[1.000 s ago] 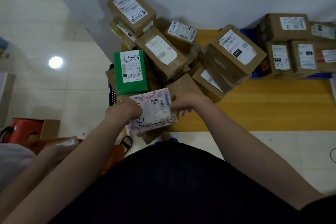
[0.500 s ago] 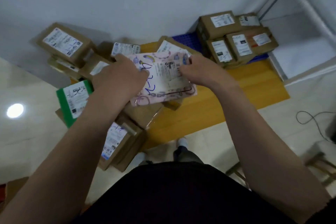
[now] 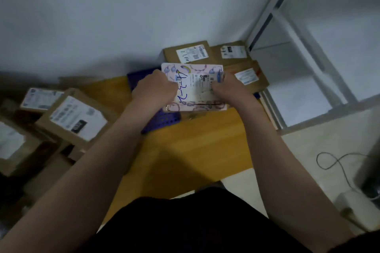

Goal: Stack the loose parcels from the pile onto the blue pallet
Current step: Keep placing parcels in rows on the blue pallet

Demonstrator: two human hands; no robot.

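pink parcel (image 3: 197,86) flat over blue pallet (image 3: 162,119)

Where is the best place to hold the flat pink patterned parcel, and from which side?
Grip the flat pink patterned parcel at its two short edges, coming in from left and right. It is thin, wide and held level, so the left hand and right hand on opposite edges probably keep it from sagging or tilting.

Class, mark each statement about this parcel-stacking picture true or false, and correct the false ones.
1. Both hands hold the pink parcel. True.
2. The pink parcel is over the blue pallet. True.
3. The left hand is empty. False: it grips the parcel's left edge.
4. The blue pallet has no boxes on it. False: brown boxes sit there already.
5. The right hand rests on the floor. False: it grips the parcel's right side.
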